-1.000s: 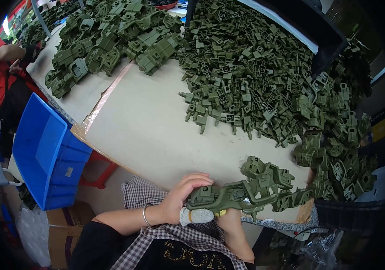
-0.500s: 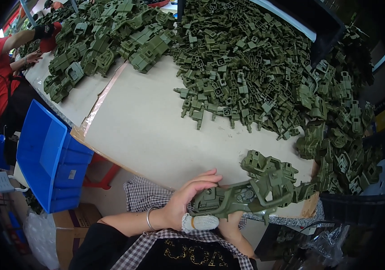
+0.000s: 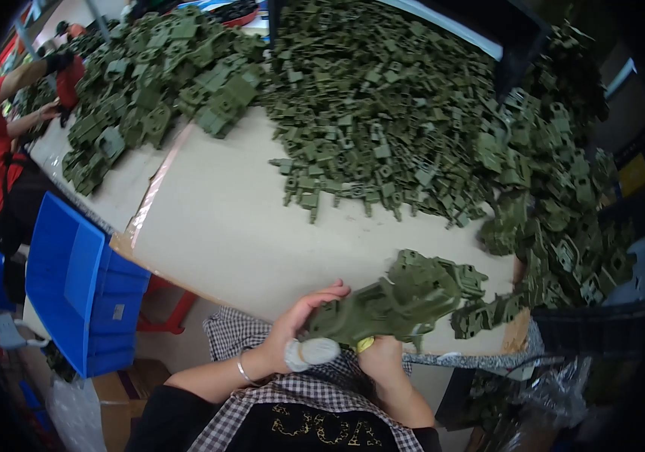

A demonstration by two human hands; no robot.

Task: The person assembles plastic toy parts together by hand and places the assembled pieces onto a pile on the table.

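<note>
Head view: both forearms rise from the lower edge, meeting at lower centre. Left hand (image 3: pixel 303 328) curls its grip around the olive-green moulded plastic assembly (image 3: pixel 397 301); right hand (image 3: pixel 382 360) clasps it from beneath, just past the cardboard-covered bench's (image 3: pixel 239 226) near edge. Bare bench lies above; green plastic parts heap (image 3: pixel 413 128) beyond.

Small pale rectangular label (image 3: pixel 117 312): on the near outer wall of the blue plastic crate (image 3: pixel 81 290), left of the table. Brown cardboard carton (image 3: pixel 123 399): on the floor, near left, beside the crate. No signs or screens.
</note>
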